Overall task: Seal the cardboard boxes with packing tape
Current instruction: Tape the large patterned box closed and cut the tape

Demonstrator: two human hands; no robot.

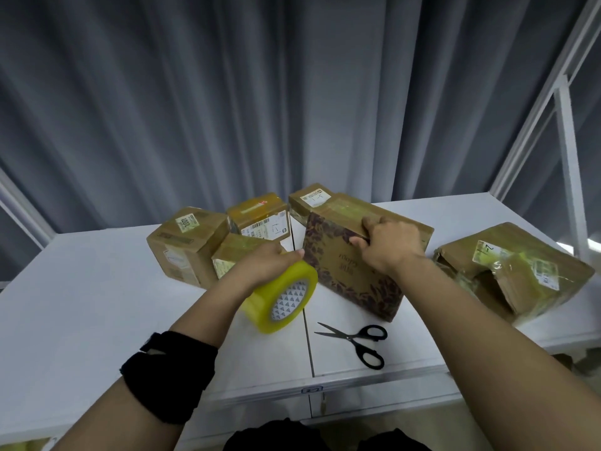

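1. The left hand (270,259) is clamped on the yellow tape roll (283,299), held over the middle of the tabletop (97,288).
2. The printed box (351,278) stands just right of it. The right hand (387,245) grips its top front edge.
3. The step in hand is probably laying tape on this box. Next the tape must be drawn across the seam, then cut with the scissors (357,340) near the front edge.

Six cardboard boxes (182,245) (237,252) (260,219) (309,198) (344,271) (520,271), one tape roll (283,297), one pair of scissors (357,340)
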